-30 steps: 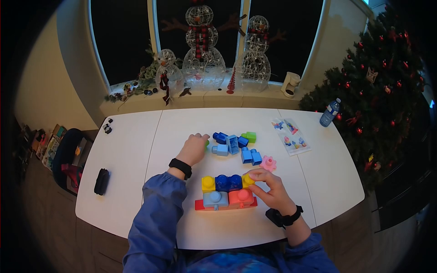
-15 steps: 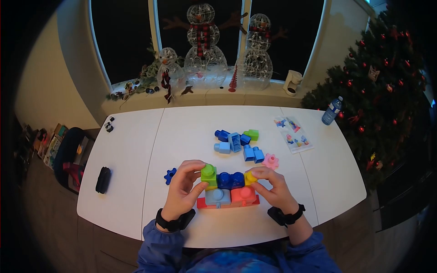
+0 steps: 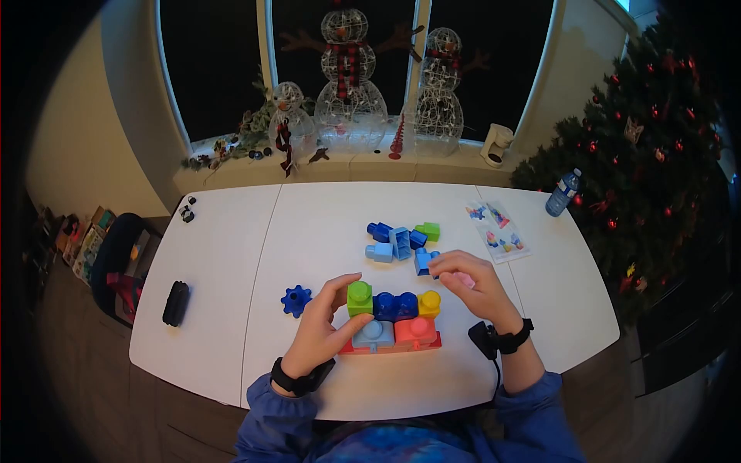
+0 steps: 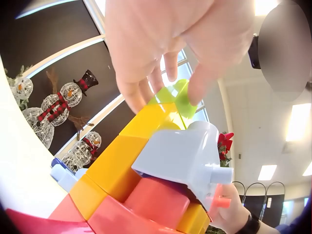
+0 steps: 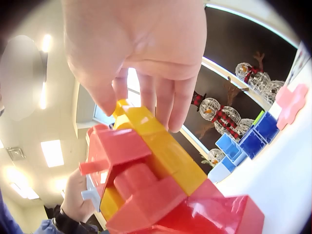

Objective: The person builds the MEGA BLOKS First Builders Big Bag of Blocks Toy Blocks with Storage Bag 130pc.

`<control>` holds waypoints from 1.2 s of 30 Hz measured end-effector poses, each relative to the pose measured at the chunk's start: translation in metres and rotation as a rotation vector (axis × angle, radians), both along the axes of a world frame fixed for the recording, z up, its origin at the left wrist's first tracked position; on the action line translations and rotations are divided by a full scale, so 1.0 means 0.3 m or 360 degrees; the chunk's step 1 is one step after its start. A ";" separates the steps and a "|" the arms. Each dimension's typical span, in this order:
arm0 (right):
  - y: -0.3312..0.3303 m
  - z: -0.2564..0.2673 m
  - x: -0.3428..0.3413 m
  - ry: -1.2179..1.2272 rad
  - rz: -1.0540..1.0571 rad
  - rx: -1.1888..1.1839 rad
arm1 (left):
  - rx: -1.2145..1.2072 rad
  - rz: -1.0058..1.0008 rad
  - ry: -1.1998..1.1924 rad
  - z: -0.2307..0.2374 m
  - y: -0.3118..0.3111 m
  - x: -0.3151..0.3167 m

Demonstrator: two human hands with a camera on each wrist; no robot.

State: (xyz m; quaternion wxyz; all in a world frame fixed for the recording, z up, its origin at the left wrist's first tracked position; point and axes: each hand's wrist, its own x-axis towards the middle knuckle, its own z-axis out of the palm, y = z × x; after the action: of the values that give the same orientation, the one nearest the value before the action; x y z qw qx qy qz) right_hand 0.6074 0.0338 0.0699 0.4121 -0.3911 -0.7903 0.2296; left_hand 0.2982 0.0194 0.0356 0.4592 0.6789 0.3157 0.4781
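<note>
My left hand [image 3: 312, 336] grips a lime green block [image 3: 360, 297] between thumb and fingers, on the left end of a stacked block build. In the left wrist view that green block [image 4: 183, 100] sits on yellow. Dark blue studs [image 3: 396, 306] and a yellow block [image 3: 429, 303] continue the top row; below are a light blue block [image 3: 373, 332] and a coral one [image 3: 415, 330] with small pegs, over a red base [image 3: 436, 339]. My right hand [image 3: 478, 289], fingers extended, hovers right of the build, partly covering a pink flower piece [image 3: 464, 280] and a blue block [image 3: 422, 262].
Loose blue blocks [image 3: 400, 243] and a green block [image 3: 429, 231] lie beyond the build. A dark blue gear-shaped piece [image 3: 296, 301] rests to its left. Farther out are a picture sheet [image 3: 498, 231], a water bottle [image 3: 563, 193] and a black case [image 3: 176, 303].
My left hand has brought the green block from the table's middle onto the build's left end. My right hand has left the yellow block and moved rightward, toward the pink flower piece.
</note>
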 end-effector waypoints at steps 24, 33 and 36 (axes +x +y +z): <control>0.144 0.131 -0.129 -0.0088 -0.0273 -0.0272 | 0.0107 0.0051 0.0191 -0.008 0.007 -0.007; -0.045 0.106 -0.202 -0.0206 0.0185 0.0189 | 0.0209 0.0111 0.0128 -0.015 0.013 -0.001; -0.037 0.095 -0.214 -0.0219 0.0263 0.0249 | 0.0196 0.0094 0.0120 -0.019 0.015 -0.001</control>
State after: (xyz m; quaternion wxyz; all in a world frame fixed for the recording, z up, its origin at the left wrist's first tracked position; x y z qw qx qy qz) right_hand 0.5433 0.0227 0.0985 0.3660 -0.3060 -0.8617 0.1730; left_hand 0.2979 0.0240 0.0299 0.3899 0.7138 0.3227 0.4841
